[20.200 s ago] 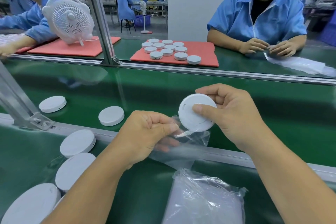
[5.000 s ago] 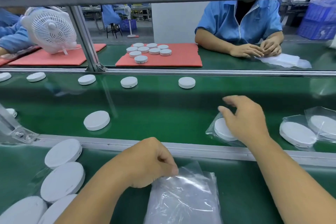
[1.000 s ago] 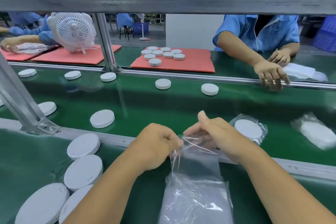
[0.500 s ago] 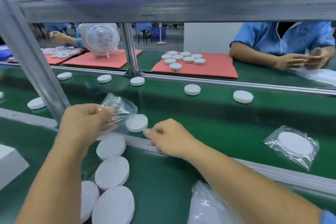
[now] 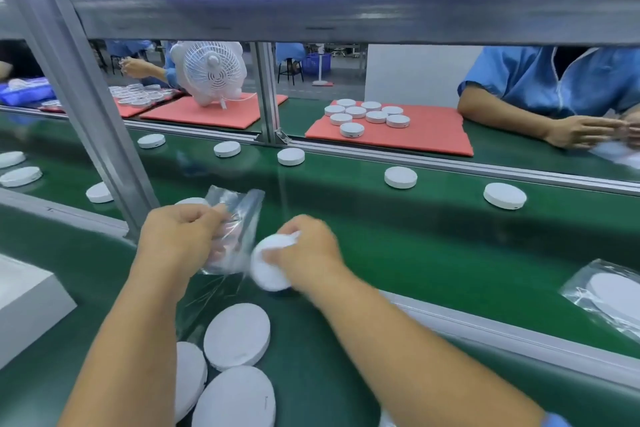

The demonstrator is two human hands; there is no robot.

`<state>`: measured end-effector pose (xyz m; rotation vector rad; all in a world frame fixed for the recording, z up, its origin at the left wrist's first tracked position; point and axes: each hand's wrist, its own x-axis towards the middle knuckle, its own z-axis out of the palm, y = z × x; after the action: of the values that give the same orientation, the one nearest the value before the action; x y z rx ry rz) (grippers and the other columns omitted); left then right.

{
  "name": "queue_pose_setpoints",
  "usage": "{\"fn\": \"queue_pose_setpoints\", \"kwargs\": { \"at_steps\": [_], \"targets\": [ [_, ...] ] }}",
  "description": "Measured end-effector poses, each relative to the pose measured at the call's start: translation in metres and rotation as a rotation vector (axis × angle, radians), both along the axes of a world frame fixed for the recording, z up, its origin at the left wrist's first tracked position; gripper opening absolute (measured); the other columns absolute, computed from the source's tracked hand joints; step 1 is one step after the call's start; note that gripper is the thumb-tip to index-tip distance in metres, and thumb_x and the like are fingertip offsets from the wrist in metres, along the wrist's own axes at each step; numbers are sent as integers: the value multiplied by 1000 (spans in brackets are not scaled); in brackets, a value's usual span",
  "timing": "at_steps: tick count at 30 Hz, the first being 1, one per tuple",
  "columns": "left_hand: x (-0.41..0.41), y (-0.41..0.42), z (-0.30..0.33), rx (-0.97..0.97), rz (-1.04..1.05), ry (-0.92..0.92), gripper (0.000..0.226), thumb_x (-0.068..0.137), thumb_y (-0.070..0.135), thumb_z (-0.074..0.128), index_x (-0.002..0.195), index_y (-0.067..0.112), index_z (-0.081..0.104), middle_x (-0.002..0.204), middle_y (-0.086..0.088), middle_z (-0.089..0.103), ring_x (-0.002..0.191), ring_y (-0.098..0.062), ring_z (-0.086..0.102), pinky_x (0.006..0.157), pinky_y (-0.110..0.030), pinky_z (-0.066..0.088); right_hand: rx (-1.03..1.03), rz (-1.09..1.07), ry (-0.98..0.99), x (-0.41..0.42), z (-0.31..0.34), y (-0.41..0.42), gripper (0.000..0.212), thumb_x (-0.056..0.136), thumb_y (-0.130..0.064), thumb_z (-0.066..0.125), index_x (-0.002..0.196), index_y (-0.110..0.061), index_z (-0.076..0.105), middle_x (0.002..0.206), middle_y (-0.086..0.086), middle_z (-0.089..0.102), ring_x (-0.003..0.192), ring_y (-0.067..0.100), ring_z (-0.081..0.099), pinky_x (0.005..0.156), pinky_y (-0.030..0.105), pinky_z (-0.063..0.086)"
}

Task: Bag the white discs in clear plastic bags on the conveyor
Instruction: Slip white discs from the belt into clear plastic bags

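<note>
Gripping: the left hand (image 5: 180, 239) has its fingers (image 5: 221, 210) curled round a clear plastic bag (image 5: 235, 229), just left of the frame's centre.
Bag: crumpled, its long axis running from upper right down to lower left; which end is the mouth I cannot tell, since the film is blurred.
Right hand: the right hand (image 5: 308, 253) pinches a white disc (image 5: 268, 265) at its rim, just right of the bag and touching its edge.
Disc: tilted, its flat face turned toward the lower left of the frame, toward the camera; round, so no long axis.
Desk: three loose discs (image 5: 237, 340) lie flat on the green desk (image 5: 311, 374) at lower centre, below both hands.
Conveyor: the green belt (image 5: 415, 239) crosses the middle of the frame; bare discs sit along its far edge, one (image 5: 400, 177) right of centre.
Bagged disc: one (image 5: 613, 295) lies flat on the belt at the right edge.
Background: a white fan (image 5: 212, 71) stands on a red mat (image 5: 207, 111) at upper left; another red mat (image 5: 433, 130) at upper right carries a cluster of discs.
</note>
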<state>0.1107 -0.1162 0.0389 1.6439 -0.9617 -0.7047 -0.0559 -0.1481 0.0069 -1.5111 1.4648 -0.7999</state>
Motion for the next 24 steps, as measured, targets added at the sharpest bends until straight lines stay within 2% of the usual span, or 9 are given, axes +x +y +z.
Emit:
{"fn": "queue_pose_setpoints", "kwargs": {
  "at_steps": [2, 4, 6, 9, 11, 13, 16, 19, 24],
  "targets": [
    [-7, 0, 0, 6, -71, -17, 27, 92, 19, 79, 65, 16, 78, 76, -9, 80, 69, -26, 80, 75, -45, 66, -27, -176, -133, -46, 14, -6, 26, 83, -16, 75, 107, -22, 67, 109, 1, 68, 98, 24, 66, 85, 41, 58],
    [-21, 0, 3, 20, -166, -15, 22, 87, 13, 83, 67, 19, 79, 75, -9, 80, 69, -26, 80, 70, -38, 66, -105, -246, -284, -84, 32, -4, 25, 89, -11, 72, 111, -21, 66, 104, -2, 72, 92, 17, 67, 76, 34, 56],
    [-39, 0, 6, 44, -261, -10, 17, 81, 8, 87, 70, 20, 81, 76, -11, 80, 69, -27, 80, 65, -33, 65, -204, -194, -460, -109, 49, 6, 21, 90, -10, 74, 104, -23, 69, 91, -9, 76, 87, 11, 70, 71, 27, 56],
    [-63, -1, 9, 89, -383, -65, 14, 76, 13, 91, 73, 22, 81, 75, -11, 80, 70, -24, 80, 70, -34, 64, -335, -66, -639, -128, 69, 22, 16, 90, -8, 74, 97, -22, 71, 92, -5, 79, 87, 12, 75, 72, 25, 59],
    [-76, 2, 12, 79, -497, -88, 14, 74, 20, 93, 77, 27, 81, 74, -9, 80, 74, -26, 80, 72, -34, 63, -376, -18, -561, -132, 73, 27, 16, 90, -8, 74, 98, -22, 72, 94, -3, 80, 89, 15, 75, 77, 28, 60],
    [-83, 7, 17, 37, -599, -73, 16, 70, 26, 94, 81, 26, 82, 75, -9, 80, 74, -26, 80, 65, -25, 61, -388, -35, -451, -135, 71, 30, 15, 90, -10, 74, 98, -23, 72, 93, -4, 80, 90, 15, 75, 78, 29, 59],
    [-86, 13, 24, -28, -697, -12, 35, 58, 41, 92, 86, 23, 84, 83, -10, 81, 77, -28, 80, 67, -25, 62, -374, -79, -399, -143, 64, 31, 16, 90, -9, 74, 97, -23, 72, 91, -4, 79, 87, 13, 74, 73, 26, 55],
    [-87, 15, 25, -61, -738, 88, 40, 55, 40, 89, 87, 18, 85, 85, -13, 81, 75, -30, 80, 65, -22, 61, -371, -117, -383, -151, 58, 31, 15, 91, -10, 73, 100, -22, 72, 92, -5, 79, 87, 14, 75, 72, 25, 55],
    [-87, 16, 24, -32, -783, 120, 35, 62, 31, 96, 93, 19, 85, 89, -14, 82, 78, -31, 80, 70, -26, 62, -366, -119, -395, -155, 55, 31, 14, 92, -10, 72, 101, -21, 73, 92, -4, 79, 88, 15, 75, 74, 29, 55]
  ]
}}
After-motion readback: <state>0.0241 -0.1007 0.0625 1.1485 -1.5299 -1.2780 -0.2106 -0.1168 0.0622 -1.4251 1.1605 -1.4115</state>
